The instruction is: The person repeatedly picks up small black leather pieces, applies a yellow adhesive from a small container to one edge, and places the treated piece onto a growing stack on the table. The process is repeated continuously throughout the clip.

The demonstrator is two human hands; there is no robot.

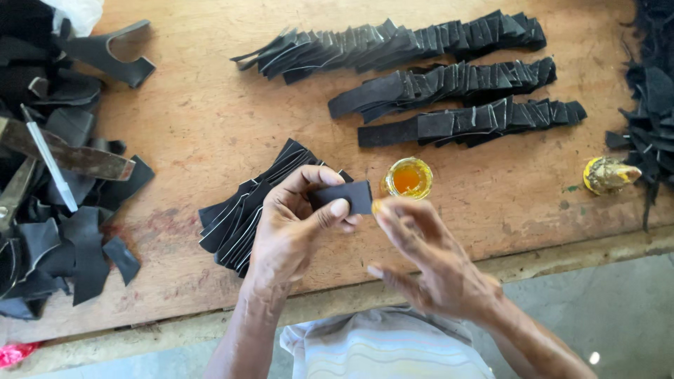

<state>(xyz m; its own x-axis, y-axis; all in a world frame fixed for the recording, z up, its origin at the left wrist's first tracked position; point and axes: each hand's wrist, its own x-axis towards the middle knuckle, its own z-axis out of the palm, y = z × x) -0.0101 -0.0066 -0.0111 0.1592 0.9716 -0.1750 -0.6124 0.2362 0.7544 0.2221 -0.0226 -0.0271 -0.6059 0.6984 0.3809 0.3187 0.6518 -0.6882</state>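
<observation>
Two bare hands show: the left hand [291,224] and the right hand [428,263]. One flat black leather piece [347,196] sits in the left hand's grip. One small round jar of orange glue [407,177] stands on the wooden counter [203,112]. One glue-smeared yellow lid [607,174] lies near the counter's right edge. Three long rows of overlapped black leather strips [449,84] lie at the back. One fanned stack of black leather pieces [242,214] lies under the left hand; its pieces are too many to count. One white-handled tool [49,161] rests on the one heap of black leather offcuts [56,238] at the left.
</observation>
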